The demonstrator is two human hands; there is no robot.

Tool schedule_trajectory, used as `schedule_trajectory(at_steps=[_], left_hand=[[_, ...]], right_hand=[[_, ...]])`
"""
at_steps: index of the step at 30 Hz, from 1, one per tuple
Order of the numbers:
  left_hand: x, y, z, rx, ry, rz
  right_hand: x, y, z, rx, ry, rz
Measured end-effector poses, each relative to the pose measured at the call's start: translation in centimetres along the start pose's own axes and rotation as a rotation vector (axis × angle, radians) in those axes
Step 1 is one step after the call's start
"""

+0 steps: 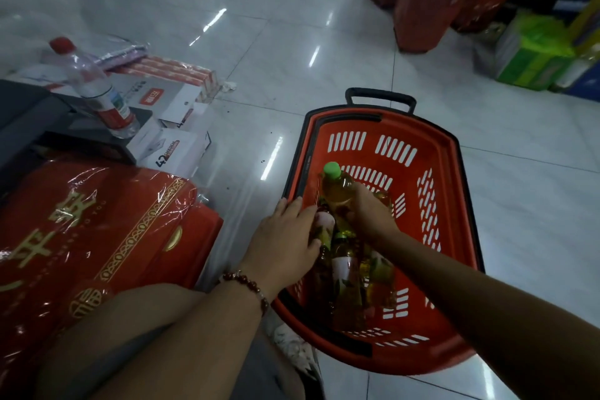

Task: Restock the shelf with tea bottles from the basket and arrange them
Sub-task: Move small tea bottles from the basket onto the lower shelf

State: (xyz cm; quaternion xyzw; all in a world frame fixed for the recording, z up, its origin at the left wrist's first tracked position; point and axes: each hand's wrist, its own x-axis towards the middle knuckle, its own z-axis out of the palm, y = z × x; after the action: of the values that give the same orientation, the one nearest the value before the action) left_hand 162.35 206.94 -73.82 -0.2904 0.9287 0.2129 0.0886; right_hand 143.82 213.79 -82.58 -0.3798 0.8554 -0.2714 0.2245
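Red basket [451, 153]; right hand [370, 214] grips green-capped tea bottle [337, 188]; left hand [285, 237] grips another bottle [324, 224].

I count one red basket [435, 153] on the floor, near the middle. Inside it I can see about five tea bottles [345, 273], but they overlap, so the exact number I cannot tell; only one green cap [331, 169] shows clearly. Two hands are in the basket: left hand [285, 237] and right hand [370, 209]. At the far left stands one water bottle [94, 88] with a red cap. At the far right I count two tall red bins [422, 13].
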Motion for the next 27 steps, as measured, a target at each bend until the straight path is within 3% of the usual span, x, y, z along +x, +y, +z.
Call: schedule_trajectory(at_steps=[5, 10, 20, 27], left_hand=[[-0.9, 2.0, -1.1, -0.045, 0.095, 0.013], [-2.0, 4.1, -1.9, -0.384, 0.165, -0.013], [-4.3, 5.3, -4.4, -0.910, 0.350, -0.081], [-6.6, 4.2, -6.0, -1.389, 0.319, -0.124]], right_hand=[[-2.6, -3.7, -2.6, 0.342, -0.055, -0.024], [-6.1, -7.2, -6.3, 0.501, -0.116, -0.043], [-10.6, -11.4, -10.3, 0.541, -0.159, -0.145], [-13.1, -14.1, -12.7, 0.519, -0.204, -0.187]])
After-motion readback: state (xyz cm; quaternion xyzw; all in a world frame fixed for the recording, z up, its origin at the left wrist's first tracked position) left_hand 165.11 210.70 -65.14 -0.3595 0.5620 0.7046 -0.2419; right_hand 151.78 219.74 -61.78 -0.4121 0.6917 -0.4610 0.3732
